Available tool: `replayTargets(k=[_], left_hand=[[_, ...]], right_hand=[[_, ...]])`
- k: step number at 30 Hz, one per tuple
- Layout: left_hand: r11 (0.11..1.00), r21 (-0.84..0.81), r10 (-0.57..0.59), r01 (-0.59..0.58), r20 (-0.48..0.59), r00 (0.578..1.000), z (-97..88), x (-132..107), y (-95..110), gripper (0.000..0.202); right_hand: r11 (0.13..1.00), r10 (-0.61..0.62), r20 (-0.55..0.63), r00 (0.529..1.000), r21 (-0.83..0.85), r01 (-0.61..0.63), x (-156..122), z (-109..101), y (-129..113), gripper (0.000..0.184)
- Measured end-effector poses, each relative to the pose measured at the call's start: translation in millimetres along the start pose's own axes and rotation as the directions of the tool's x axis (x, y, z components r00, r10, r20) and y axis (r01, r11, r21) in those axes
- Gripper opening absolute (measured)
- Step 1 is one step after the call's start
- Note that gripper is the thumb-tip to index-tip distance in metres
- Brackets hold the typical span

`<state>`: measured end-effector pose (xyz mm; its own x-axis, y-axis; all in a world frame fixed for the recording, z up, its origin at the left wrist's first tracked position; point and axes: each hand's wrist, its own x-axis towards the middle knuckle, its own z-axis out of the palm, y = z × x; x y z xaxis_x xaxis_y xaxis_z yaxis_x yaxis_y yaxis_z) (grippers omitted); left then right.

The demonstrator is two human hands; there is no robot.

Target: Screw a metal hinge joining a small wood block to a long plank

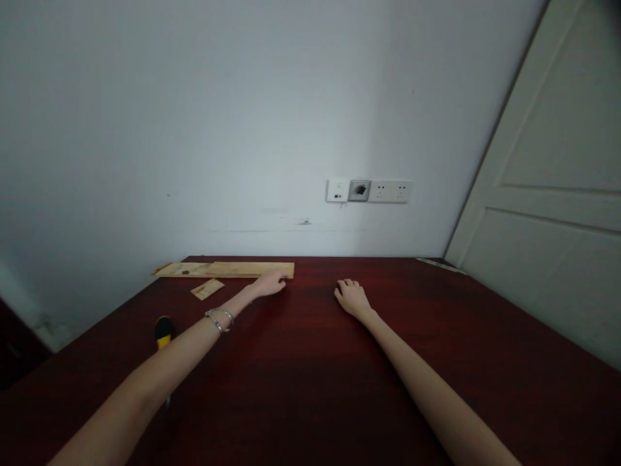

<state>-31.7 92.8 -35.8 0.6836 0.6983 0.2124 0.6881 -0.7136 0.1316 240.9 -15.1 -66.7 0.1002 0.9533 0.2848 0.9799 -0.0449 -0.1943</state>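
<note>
A long pale wooden board (242, 268) lies flat near the back edge of the dark red table. Over its right end is my left hand (270, 283), with bent fingers closed at the board's near edge; a silver bracelet circles that wrist. To the right, my right hand (352, 298) rests palm down on the tabletop, fingers a little apart and holding nothing. A small wooden piece (207, 288) sits in front of the board. Partly hidden behind my left forearm is a tool with a black and yellow handle (163, 331).
The dark red table (301, 388) meets a white wall (272, 129) at the back. Sockets and switches (383, 191) are set in that wall. A thin flat strip (441, 265) lies at the back right corner, beside a pale panelled door (548, 194).
</note>
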Motion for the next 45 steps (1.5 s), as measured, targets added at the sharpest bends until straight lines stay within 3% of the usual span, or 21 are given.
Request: replayTargets(k=[4,8,12,45], left_hand=[[0.997,-0.025,0.078,-0.077,0.026,0.997,20.2,-9,33,0.035],[1.000,-0.027,0.006,-0.006,0.006,1.000,30.9,-17,44,0.044],[0.996,-0.029,-0.082,0.083,0.056,0.995,38.5,-19,44,0.048],[0.993,-0.029,-0.116,0.116,0.009,0.993,35.2,-34,53,0.047]], right_hand=[[0.999,-0.029,-0.008,1.000,-0.012,0.029,-3,0,2,0.040],[1.000,-0.020,-0.025,0.999,-0.010,0.020,-3,1,1,0.040],[1.000,-0.007,-0.029,1.000,0.000,0.007,-3,3,3,0.040],[1.000,-0.007,-0.001,1.000,0.021,0.007,-5,1,5,0.041]])
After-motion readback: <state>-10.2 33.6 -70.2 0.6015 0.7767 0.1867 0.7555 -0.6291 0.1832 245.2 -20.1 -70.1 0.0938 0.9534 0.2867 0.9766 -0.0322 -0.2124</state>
